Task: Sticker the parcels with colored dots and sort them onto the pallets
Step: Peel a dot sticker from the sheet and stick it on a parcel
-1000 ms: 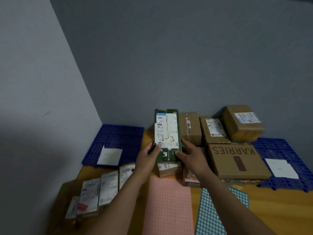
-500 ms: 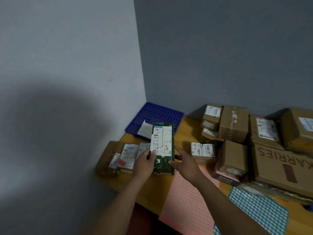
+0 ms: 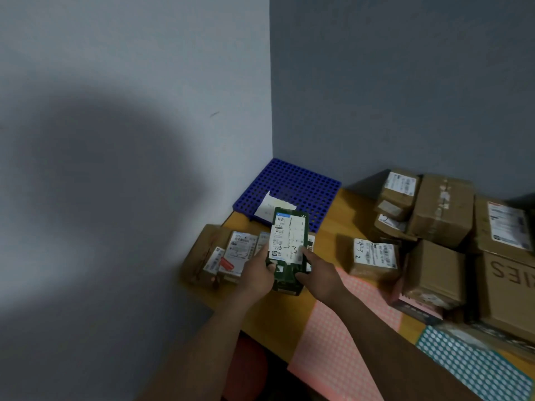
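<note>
**Head view: green parcel [image 3: 289, 235], in hand, not yet sorted.**
Held between left grip [image 3: 256, 273] and right grip [image 3: 321, 274], each closed round a lower side edge with the thumb on the labelled face, raised off the tabletop [image 3: 272, 311]. Long axis ran away from the grips toward the blue pallet [image 3: 301, 186] just beyond, label facing up. No dot could be made out on it. Pallet carried only a paper slip [image 3: 269, 208]. Many brown parcels [image 3: 443, 209] lay right of the right grip. Judged: early stage.

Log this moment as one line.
hands: left hand grips green parcel, right hand grips it too | parcel: held up, label showing, nearer than blue pallet | pallet: one white sheet on it
</note>
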